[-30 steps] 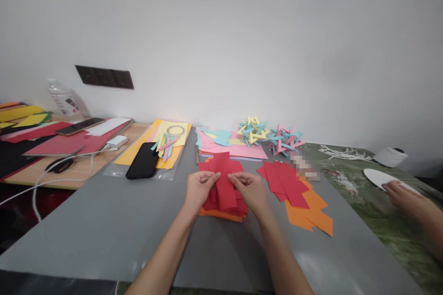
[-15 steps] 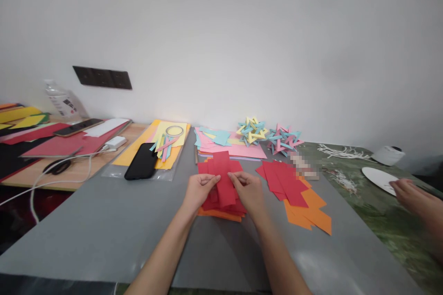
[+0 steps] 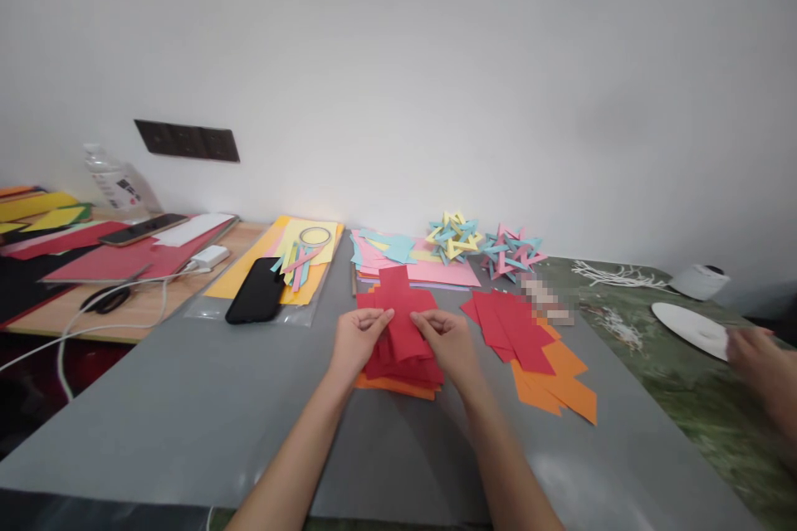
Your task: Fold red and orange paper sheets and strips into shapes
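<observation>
A red paper strip (image 3: 402, 315) is pinched at its two long edges, between my left hand (image 3: 361, 340) and my right hand (image 3: 448, 340). Both hands are closed, thumbs and fingertips on the paper. Beneath it lies a pile of red paper pieces (image 3: 389, 371), with orange paper (image 3: 398, 388) showing under its near edge. To the right of my right hand, more red strips (image 3: 514, 328) lie fanned out, partly over orange pieces (image 3: 560, 382).
Two folded paper stars, one yellow and blue (image 3: 454, 236), one pink and blue (image 3: 510, 251), stand near the wall. A black phone (image 3: 255, 290) and scissors (image 3: 105, 299) lie left. At right, a co-worker's hand (image 3: 760, 365) is beside a white plate (image 3: 688, 328).
My hands have shifted the red strip slightly up and left, its tilt changing a little. The co-worker's hand has moved right along the plate's edge.
</observation>
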A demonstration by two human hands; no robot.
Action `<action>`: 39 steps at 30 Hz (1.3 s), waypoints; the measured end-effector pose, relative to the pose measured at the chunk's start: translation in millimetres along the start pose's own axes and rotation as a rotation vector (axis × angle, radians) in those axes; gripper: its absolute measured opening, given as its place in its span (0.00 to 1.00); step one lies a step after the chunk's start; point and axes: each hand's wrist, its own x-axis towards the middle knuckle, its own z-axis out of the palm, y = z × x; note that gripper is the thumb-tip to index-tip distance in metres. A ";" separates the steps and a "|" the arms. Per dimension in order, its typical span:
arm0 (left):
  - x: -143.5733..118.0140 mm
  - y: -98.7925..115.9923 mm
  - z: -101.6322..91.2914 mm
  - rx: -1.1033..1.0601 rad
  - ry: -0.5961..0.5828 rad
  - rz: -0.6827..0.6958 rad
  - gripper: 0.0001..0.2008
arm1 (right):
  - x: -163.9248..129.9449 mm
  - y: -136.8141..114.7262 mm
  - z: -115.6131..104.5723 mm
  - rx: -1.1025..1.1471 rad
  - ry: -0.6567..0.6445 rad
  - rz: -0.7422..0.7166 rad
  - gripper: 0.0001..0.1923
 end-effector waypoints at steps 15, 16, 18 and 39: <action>-2.7 2.5 1.2 -0.103 -0.047 -0.102 0.11 | 1.6 4.2 1.8 0.091 0.030 0.043 0.12; -2.9 3.1 1.4 -0.113 -0.051 -0.097 0.11 | 1.7 4.8 1.4 0.096 0.009 0.049 0.12; -3.6 4.0 1.8 -0.122 -0.063 -0.099 0.12 | 1.3 4.4 0.9 0.072 -0.003 0.039 0.13; -2.1 -0.6 1.5 -0.091 -0.009 -0.067 0.15 | 1.4 2.0 2.8 0.012 0.045 0.002 0.19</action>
